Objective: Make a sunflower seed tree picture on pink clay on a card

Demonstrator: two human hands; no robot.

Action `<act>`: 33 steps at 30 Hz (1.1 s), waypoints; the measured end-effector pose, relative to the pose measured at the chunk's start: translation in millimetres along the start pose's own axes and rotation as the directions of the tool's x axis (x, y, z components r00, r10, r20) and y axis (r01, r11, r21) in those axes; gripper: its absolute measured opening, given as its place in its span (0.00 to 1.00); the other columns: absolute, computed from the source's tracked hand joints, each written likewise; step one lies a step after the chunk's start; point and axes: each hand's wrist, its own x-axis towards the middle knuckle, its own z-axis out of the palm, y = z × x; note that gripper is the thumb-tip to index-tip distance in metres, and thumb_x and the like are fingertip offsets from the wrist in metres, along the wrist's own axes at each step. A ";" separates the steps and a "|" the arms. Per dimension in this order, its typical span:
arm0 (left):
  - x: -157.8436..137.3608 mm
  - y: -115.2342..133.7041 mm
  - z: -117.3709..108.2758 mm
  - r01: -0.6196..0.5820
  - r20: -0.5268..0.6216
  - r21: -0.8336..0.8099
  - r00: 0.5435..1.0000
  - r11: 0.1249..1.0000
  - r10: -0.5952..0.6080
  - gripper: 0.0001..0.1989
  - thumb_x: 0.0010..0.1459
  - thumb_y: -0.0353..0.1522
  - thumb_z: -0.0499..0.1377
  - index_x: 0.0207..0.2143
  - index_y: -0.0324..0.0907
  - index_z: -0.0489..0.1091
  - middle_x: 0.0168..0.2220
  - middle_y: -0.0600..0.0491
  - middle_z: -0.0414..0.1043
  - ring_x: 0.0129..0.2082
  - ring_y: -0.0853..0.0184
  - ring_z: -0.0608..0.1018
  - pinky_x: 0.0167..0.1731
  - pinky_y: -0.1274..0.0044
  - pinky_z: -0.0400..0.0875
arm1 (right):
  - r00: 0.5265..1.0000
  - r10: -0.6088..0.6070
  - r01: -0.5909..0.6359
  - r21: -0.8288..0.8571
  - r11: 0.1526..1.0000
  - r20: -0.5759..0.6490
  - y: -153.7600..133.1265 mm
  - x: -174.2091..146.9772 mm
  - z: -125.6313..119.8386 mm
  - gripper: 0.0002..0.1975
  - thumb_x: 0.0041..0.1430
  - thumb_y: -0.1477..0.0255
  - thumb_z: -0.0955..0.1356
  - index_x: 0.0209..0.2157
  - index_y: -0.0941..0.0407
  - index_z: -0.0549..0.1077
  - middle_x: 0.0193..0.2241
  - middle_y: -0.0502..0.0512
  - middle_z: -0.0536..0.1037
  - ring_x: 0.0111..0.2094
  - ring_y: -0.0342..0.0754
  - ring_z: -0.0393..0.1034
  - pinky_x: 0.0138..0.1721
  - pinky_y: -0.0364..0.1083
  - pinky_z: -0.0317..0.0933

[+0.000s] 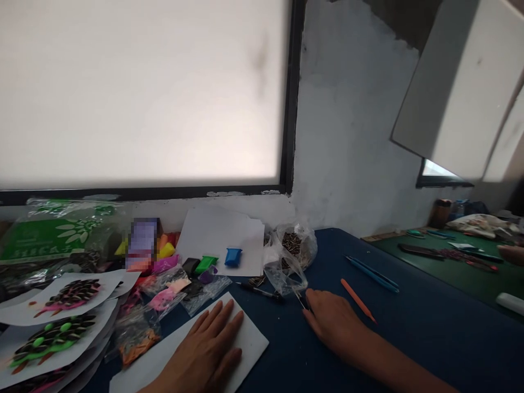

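My left hand (207, 349) lies flat on a blank white sheet of paper (249, 349), its fingers stretched out. To its right, my right hand (329, 322) rests on the blue tabletop with thumb and forefinger pinched together. A thin pale piece shows at those fingertips, and I cannot tell whether it is a loose stick or the edge of the plastic bag. The clear plastic bag (282, 273), holding many thin brown pieces (292, 243), sits just beyond that hand. A black pen (260, 291) lies between my hands, and an orange pen-like tool (358, 301) is right of my right hand.
Blue tweezers (372, 273) lie farther right. Left are stacked sheets with seed-covered pictures (53, 341), small bags of coloured clay (166, 295) and a green-and-clear package (41, 234). Blue (233, 257) and green packets (207, 265) lie behind. A green table (442, 273) adjoins at right, with a person's hand (511, 253) at its edge.
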 end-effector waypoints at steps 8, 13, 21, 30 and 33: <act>-6.7 1.4 -7.7 -0.117 -0.008 -0.002 0.993 0.993 0.117 0.29 0.71 0.51 0.46 0.69 0.53 0.53 0.69 0.53 0.43 0.68 0.46 0.51 0.63 0.54 0.54 | 0.987 -0.082 0.071 0.078 0.994 0.139 9.1 -12.5 -24.1 0.11 0.56 0.82 0.65 0.26 0.54 0.62 0.30 0.53 0.72 0.29 0.50 0.68 0.26 0.44 0.51; -6.8 6.1 -17.6 -0.235 0.034 -0.041 0.971 0.971 0.236 0.28 0.71 0.50 0.47 0.69 0.52 0.54 0.69 0.52 0.46 0.68 0.48 0.54 0.63 0.55 0.54 | 0.985 -0.108 0.093 0.110 0.990 0.136 10.8 -11.8 -20.1 0.13 0.51 0.83 0.64 0.24 0.53 0.57 0.28 0.51 0.68 0.27 0.48 0.62 0.26 0.45 0.47; -3.6 9.6 13.9 -0.048 -0.064 0.036 0.997 0.998 0.050 0.32 0.71 0.51 0.48 0.70 0.50 0.46 0.70 0.46 0.38 0.68 0.42 0.48 0.62 0.47 0.53 | 0.982 -0.126 0.080 0.291 0.953 0.141 1.9 -14.6 -31.5 0.10 0.65 0.77 0.57 0.32 0.53 0.65 0.31 0.52 0.72 0.28 0.48 0.65 0.29 0.45 0.54; -6.4 -7.9 1.5 -0.036 -0.038 0.029 0.999 0.999 0.037 0.32 0.71 0.52 0.46 0.71 0.54 0.44 0.71 0.51 0.39 0.69 0.47 0.48 0.63 0.51 0.54 | 0.950 -0.244 0.161 0.364 0.917 0.195 -12.9 -24.7 -14.3 0.04 0.66 0.71 0.66 0.37 0.54 0.73 0.36 0.53 0.78 0.36 0.50 0.72 0.34 0.44 0.58; -2.7 -5.2 3.6 0.080 -0.011 0.052 0.997 0.995 -0.079 0.35 0.71 0.54 0.41 0.71 0.46 0.45 0.71 0.47 0.37 0.69 0.45 0.46 0.63 0.49 0.51 | 0.947 -0.255 0.179 0.342 0.923 0.194 -17.9 -26.1 -12.6 0.04 0.66 0.72 0.67 0.35 0.54 0.73 0.35 0.52 0.78 0.35 0.49 0.72 0.32 0.44 0.57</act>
